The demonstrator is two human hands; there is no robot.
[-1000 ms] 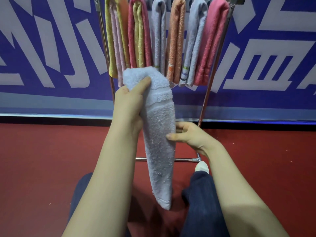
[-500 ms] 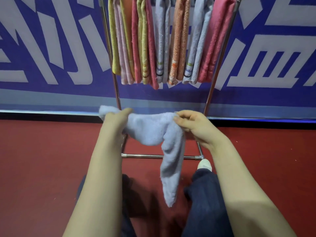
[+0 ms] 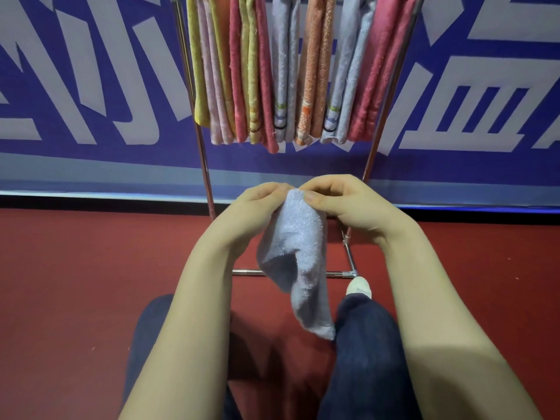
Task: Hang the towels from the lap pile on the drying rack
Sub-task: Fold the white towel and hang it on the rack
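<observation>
Backdrop: blue banner [image 3: 91, 159] with big white shapes, full width behind everything. Below it, red floor [image 3: 75, 283].

Drying rack [image 3: 204, 168]: metal frame standing on the floor against the banner. Its left and right uprights slope in toward the bottom, and the bottom crossbar [image 3: 247, 271] runs across low, partly hidden behind the held towel. The top of the rack is cut off by the frame edge.

Hung towels [image 3: 315, 71]: a packed row filling the rack between the uprights, all folded over and hanging straight, touching their neighbours. From the rack's left edge: yellow, pale pink, rose, yellow-green, pale blue, orange, pale blue, then deep pink against the right upright. The bottom hems end roughly level, well above the crossbar.

Person: seated, legs in dark trousers [image 3: 363, 359] apart on the floor, both bare forearms reaching forward.

Task item: light blue towel [image 3: 298, 244], in the air in front of the rack's lower half, below the hung row and not touching it. It hangs limp and bunched, tail down between the knees, tip beside the right knee.

Left hand [image 3: 254, 207]: fingers curled, pinching the towel's top edge from the left.
Right hand [image 3: 342, 204]: thumb and fingers pinching the same top edge from the right. The two hands nearly meet at the top.

White shoe tip [image 3: 359, 286]: just beside the rack's front right corner.
</observation>
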